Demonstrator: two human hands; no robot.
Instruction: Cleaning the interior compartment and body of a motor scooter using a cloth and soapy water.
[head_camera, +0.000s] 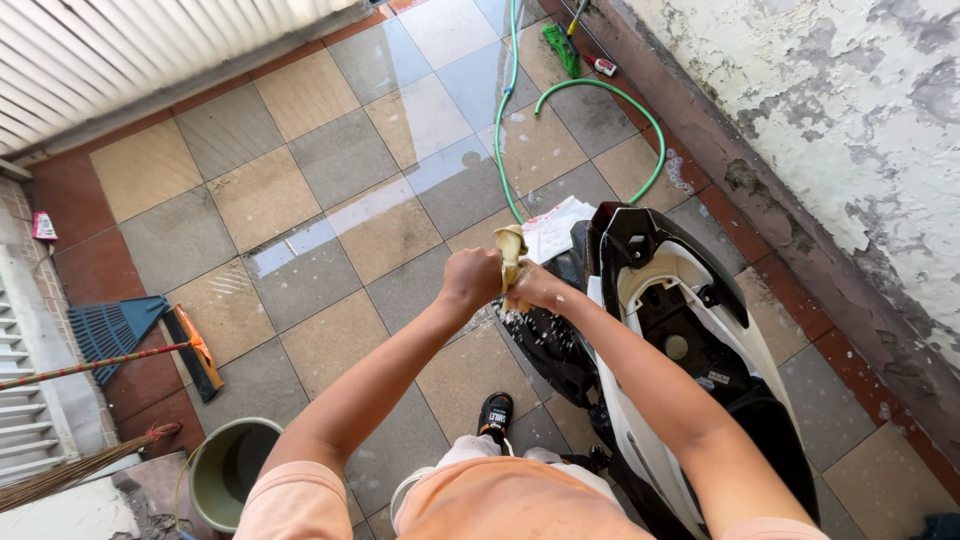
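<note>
- A yellowish cloth (511, 252) is gripped by both hands and held up in front of the body, above the rear end of a scooter (690, 340).
- The left hand (472, 276) is closed in a fist around the cloth's lower part; the upper end of the cloth sticks out above the fist.
- The right hand (537, 288) is closed on the same cloth, pressed right against the left hand, so that the cloth appears to be twisted between them, though the blur there leaves this uncertain.
- The scooter is seen on the right, black and white, with its seat compartment open.
- A green hose (520, 120) is laid in a loop on the wet tiled floor (330, 190), beyond the scooter.
- A green bucket (228, 470) is placed at the lower left, near a straw broom (70, 475).
- A blue rake-like tool (115, 328) and an orange-edged floor wiper (195, 350) are laid on the floor at the left.
- A peeling wall (850, 110) is seen along the right side.
</note>
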